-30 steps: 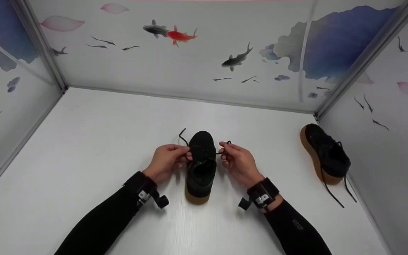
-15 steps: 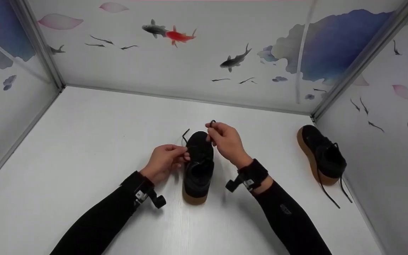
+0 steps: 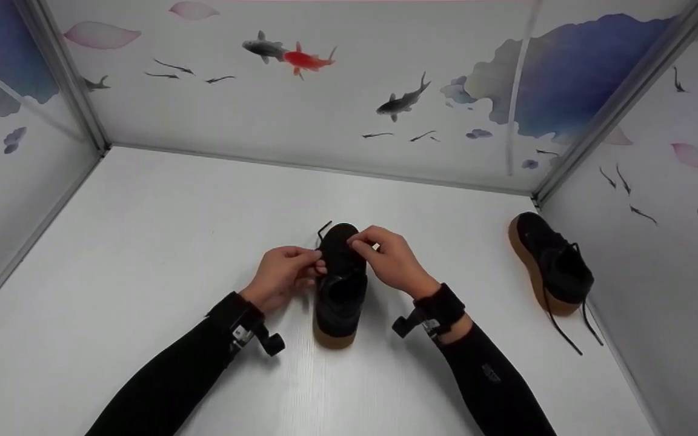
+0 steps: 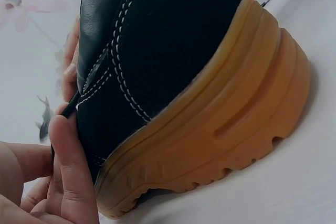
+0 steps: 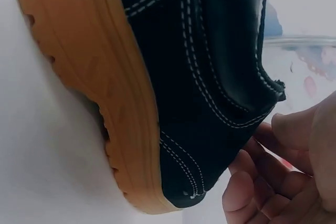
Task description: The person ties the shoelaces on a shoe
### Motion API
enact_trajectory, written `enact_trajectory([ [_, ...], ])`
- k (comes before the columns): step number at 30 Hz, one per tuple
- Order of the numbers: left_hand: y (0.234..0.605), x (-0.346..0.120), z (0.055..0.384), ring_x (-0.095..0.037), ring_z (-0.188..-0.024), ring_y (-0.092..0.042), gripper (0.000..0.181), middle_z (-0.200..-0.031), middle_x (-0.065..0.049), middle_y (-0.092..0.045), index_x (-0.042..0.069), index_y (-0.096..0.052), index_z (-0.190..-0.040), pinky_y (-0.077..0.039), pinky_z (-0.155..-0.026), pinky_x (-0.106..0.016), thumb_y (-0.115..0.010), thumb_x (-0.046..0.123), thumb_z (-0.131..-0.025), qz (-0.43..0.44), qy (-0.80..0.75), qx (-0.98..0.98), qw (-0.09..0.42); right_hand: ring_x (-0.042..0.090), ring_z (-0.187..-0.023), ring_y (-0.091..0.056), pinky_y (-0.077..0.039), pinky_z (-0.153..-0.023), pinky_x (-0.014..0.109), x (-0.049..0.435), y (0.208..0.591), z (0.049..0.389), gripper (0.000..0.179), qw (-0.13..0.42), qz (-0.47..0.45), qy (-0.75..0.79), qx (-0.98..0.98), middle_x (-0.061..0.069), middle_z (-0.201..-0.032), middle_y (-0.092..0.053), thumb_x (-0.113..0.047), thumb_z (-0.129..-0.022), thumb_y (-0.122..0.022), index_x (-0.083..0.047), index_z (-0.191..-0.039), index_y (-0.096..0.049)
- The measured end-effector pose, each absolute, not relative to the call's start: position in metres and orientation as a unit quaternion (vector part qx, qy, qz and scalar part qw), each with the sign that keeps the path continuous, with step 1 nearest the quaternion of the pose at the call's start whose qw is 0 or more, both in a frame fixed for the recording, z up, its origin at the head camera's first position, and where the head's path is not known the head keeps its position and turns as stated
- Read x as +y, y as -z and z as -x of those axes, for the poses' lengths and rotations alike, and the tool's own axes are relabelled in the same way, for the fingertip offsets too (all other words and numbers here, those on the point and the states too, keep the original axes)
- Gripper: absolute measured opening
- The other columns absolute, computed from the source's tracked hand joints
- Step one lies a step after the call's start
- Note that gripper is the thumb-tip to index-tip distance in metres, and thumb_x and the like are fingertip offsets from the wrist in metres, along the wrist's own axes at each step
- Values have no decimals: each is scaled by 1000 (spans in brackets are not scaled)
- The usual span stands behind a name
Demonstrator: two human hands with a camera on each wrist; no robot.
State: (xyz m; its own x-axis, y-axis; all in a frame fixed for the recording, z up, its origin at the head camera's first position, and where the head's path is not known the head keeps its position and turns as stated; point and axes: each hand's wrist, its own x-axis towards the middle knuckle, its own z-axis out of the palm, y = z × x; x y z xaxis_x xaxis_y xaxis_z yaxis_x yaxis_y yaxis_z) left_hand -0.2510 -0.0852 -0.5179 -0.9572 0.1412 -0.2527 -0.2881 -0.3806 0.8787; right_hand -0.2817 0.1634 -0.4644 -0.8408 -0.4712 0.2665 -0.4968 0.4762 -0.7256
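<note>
A black shoe [image 3: 335, 318] with white stitching and a tan sole [image 4: 226, 124] stands on the white table, toe pointing away from me. At its left side, my left hand [image 3: 285, 272] pinches a black shoelace [image 4: 70, 107] between thumb and fingers. One loose lace end [image 3: 323, 229] sticks up beside the toe. My right hand [image 3: 394, 260] is over the right side of the front of the shoe, thumb and forefinger pinched together close above the lacing. Its other fingers are curled, and the lace at its fingertips is mostly hidden in the right wrist view.
A matching black shoe [image 3: 555, 266] lies at the right by the side panel, its lace ends [image 3: 561, 330] trailing onto the table [image 3: 173, 200]. White panels [image 3: 325, 115] printed with fish and petals enclose the table at the back and both sides.
My right hand first moved forward and left toward the toe with the lace, then came back slightly toward me, over the shoe. The left hand has stayed at the shoe's left side.
</note>
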Motion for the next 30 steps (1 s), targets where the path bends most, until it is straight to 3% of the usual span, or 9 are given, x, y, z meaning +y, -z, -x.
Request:
enact_trajectory([
  [8,517,-88,251,-16,-82,-79,26,-95,-13,-81,-8,-75,-120,-64,-73,-26,-79,13,-106,52,-818,559,123,17,-95,-64,-51,-76,29,167,470,275,11,50,-329,-452,-828,-1,-109,-76,-16,-110,-74,-10,-115,-82],
  [16,514,-91,252,-20,-90,-80,24,-105,-20,-79,-8,-75,-121,-66,-89,-35,-78,11,-106,55,-832,538,126,23,-95,-66,-56,-72,41,166,469,273,8,59,-402,-412,-815,2,-113,-69,-17,-105,-82,-14,-112,-85],
  [23,513,-89,252,-20,-89,-80,26,-104,-19,-79,-10,-74,-123,-66,-82,-30,-77,10,-107,55,-840,528,115,24,-99,-62,-60,-77,46,165,468,269,15,40,-425,-362,-829,8,-125,-61,-23,-105,-83,-14,-117,-85],
  [26,513,-91,253,-19,-91,-80,31,-105,-17,-80,-12,-72,-128,-66,-84,-29,-76,12,-108,46,-836,534,118,25,-102,-60,-59,-78,43,163,469,267,14,42,-421,-348,-836,10,-126,-60,-17,-102,-85,-13,-115,-85],
  [30,506,-92,248,-18,-89,-80,27,-102,-15,-80,-10,-74,-124,-66,-81,-27,-77,12,-107,8,-847,518,117,25,-107,-57,-56,-81,36,162,465,264,13,43,-429,-334,-838,11,-125,-58,-11,-101,-86,-9,-113,-85],
])
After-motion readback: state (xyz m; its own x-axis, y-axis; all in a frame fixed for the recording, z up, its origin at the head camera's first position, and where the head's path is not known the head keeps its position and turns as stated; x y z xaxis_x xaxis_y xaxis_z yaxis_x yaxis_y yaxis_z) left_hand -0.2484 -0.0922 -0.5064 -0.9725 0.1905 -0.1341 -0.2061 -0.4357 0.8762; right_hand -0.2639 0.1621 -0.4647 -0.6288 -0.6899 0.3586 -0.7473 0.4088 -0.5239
